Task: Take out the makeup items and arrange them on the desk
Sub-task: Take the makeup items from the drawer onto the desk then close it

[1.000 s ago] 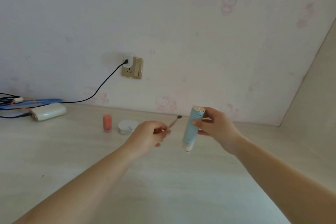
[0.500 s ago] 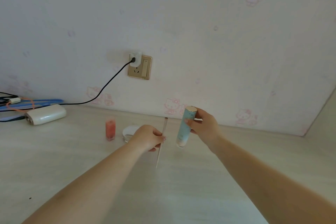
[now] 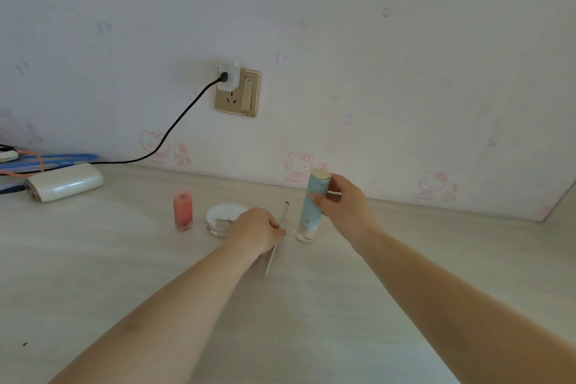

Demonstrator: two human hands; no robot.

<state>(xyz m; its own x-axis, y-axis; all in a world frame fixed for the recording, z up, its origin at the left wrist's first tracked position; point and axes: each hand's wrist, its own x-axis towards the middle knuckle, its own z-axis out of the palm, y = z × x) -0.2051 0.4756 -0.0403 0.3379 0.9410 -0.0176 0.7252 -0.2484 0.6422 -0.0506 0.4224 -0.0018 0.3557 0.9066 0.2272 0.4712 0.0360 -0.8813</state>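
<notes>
Left hand (image 3: 255, 232) pinches a thin brush (image 3: 276, 238), tilted, its lower end near the table (image 3: 93, 259) — the right hand (image 3: 343, 206) grips a pale blue tube (image 3: 311, 206) standing upright on the table just beside it. Behind the left hand sit a round white compact (image 3: 223, 215) and a pink bottle (image 3: 183, 211); a white charger (image 3: 64, 181) lies well apart.

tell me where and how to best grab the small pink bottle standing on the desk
Take the small pink translucent bottle around its mid body, pinching its left and right sides, coming down from above and the front. It stands upright and is narrow and tall, so a low or one-sided push would likely tip it. Its left side is open; the round white compact lies just to its right.
</notes>
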